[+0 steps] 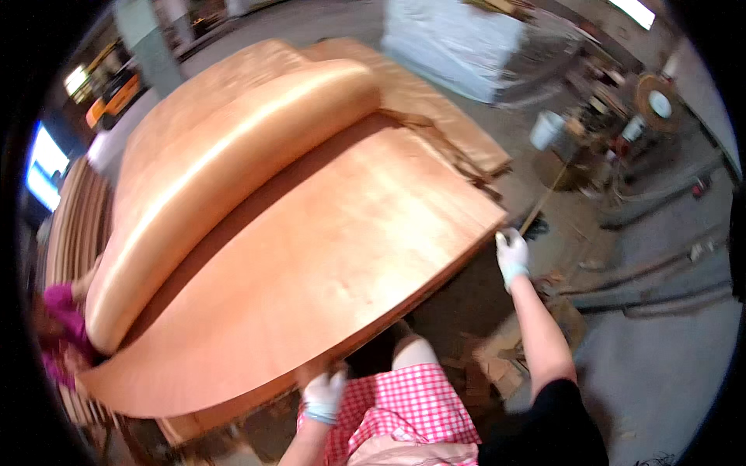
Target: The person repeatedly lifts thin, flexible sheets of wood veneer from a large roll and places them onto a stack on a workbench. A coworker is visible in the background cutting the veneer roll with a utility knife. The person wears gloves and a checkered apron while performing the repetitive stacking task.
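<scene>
A broad sheet of reddish-brown wood veneer [311, 256] lies on a stack in front of me. Its far part is lifted into a long rolled fold [233, 151] that curves from the far right to the near left. My right hand [513, 254], in a white glove, is closed at the sheet's right corner. My left hand [325, 391], gloved too, is at the near edge; its fingers are blurred, so its grip is unclear. At the far left, a co-worker's magenta sleeve [62, 307] is beside the end of the fold.
More veneer sheets [435, 101] with ragged edges lie beyond the stack. A white-wrapped block [451, 46] stands behind. On the right are a white bucket [547, 130], a thin stick [548, 194] and wood scraps [501, 361]. An orange forklift [116, 97] stands at the far left.
</scene>
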The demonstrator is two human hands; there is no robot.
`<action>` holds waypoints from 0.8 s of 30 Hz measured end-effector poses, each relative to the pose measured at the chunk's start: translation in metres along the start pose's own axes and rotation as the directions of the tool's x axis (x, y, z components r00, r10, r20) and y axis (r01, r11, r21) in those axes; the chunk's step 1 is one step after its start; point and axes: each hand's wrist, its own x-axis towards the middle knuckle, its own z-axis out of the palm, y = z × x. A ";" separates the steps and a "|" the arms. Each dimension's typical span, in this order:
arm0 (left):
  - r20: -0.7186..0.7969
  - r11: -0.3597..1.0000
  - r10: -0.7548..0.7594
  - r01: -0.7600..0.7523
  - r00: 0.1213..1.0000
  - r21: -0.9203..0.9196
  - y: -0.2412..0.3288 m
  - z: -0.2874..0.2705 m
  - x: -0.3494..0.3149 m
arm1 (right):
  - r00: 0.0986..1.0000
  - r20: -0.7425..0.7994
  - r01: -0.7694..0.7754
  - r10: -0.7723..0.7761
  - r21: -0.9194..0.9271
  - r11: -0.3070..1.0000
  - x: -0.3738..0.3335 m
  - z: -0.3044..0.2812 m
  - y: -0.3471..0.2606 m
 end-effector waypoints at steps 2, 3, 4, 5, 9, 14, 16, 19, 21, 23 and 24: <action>-0.153 0.909 0.289 -0.321 0.945 -0.266 0.050 -0.017 0.003 | 0.958 0.147 0.213 -0.245 0.204 0.956 -0.061 0.000 -0.034; -0.187 0.904 0.234 -0.284 0.954 -0.320 0.065 -0.015 0.000 | 0.926 0.305 0.124 -0.223 0.311 0.942 -0.097 0.004 -0.053; -0.244 0.881 0.197 -0.281 0.950 -0.381 0.075 -0.016 0.004 | 0.869 0.462 -0.044 -0.175 0.425 0.904 -0.137 0.007 -0.074; -0.215 0.863 0.142 -0.227 0.966 -0.451 0.082 -0.021 0.007 | 0.801 0.534 0.005 -0.271 0.447 0.894 -0.174 0.005 -0.095; -0.213 0.754 0.136 -0.241 0.968 -0.612 0.068 -0.043 -0.007 | 0.538 0.743 -0.211 -0.399 0.577 0.789 -0.285 0.005 -0.166; -0.155 0.434 -0.215 -0.048 0.964 -0.900 0.016 -0.059 -0.051 | 0.393 0.784 -0.157 -0.480 0.572 0.805 -0.347 0.026 -0.212; -0.074 0.231 -0.400 0.023 0.913 -0.973 -0.015 -0.070 -0.066 | 0.352 0.802 -0.104 -0.483 0.546 0.831 -0.363 0.039 -0.222; -0.273 0.429 -0.699 0.082 0.661 -0.900 -0.107 -0.109 -0.085 | 0.257 0.830 0.505 -0.495 0.321 0.801 -0.322 0.060 -0.223; -0.290 0.407 -0.854 0.209 0.431 -0.889 -0.198 -0.135 -0.102 | 0.341 0.800 0.585 -0.493 0.230 0.778 -0.284 0.069 -0.199; -0.442 0.501 -0.863 0.306 0.245 -0.809 -0.299 -0.158 -0.132 | 0.341 0.830 0.607 -0.441 0.163 0.777 -0.244 0.069 -0.180; -0.499 0.528 -0.849 0.301 0.173 -0.794 -0.337 -0.177 -0.148 | 0.356 0.841 0.628 -0.407 0.106 0.771 -0.223 0.070 -0.171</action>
